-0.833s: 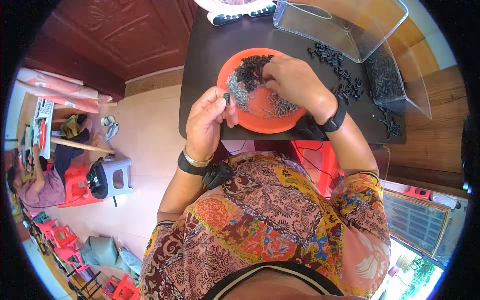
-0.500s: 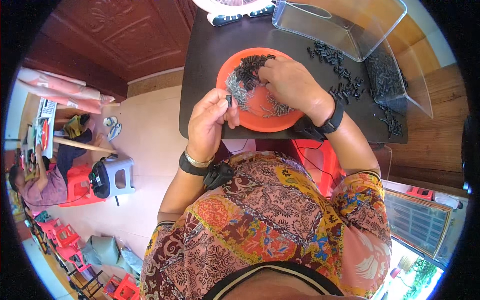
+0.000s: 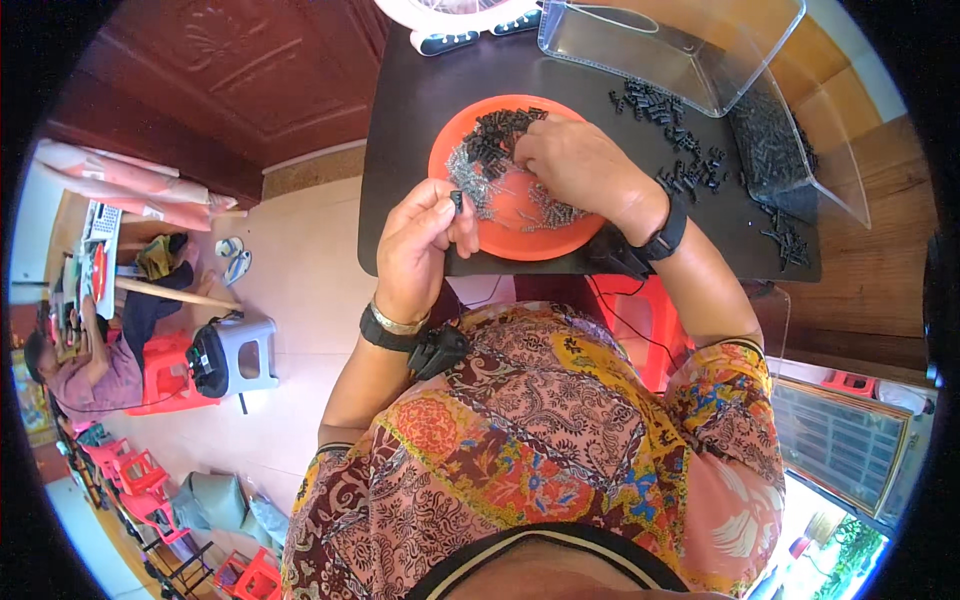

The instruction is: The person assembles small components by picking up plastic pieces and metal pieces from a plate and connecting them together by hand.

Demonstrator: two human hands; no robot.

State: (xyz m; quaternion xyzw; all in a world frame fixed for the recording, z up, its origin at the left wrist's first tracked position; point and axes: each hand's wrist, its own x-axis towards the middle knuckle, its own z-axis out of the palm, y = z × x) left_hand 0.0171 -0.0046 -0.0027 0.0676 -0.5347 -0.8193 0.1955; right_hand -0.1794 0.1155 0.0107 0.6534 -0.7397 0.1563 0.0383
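Note:
My left hand [image 3: 421, 228] pinches a small black plastic piece [image 3: 457, 201] between thumb and forefinger, at the near left rim of an orange round tray [image 3: 537, 246]. Over the tray's right side reaches my right hand [image 3: 575, 168], its fingers curled down by the edge of a heap of black plastic pieces [image 3: 494, 138]; its fingertips are hidden, so what they hold, if anything, does not show. Silvery metal parts, which look like small screws or springs [image 3: 471, 183], lie below the black heap. A second group of metal parts [image 3: 553, 210] is under my right wrist.
Loose black pieces [image 3: 690, 150] are scattered over the dark table [image 3: 420, 110] to the right. A tipped clear plastic bin [image 3: 640, 60] and another clear container of black pieces [image 3: 775, 150] stand beyond them. At far left a person [image 3: 85, 375] sits at another table.
The view has shifted very slightly. Both hands keep nearly the same places and grips. The person at far left has moved their arms a little.

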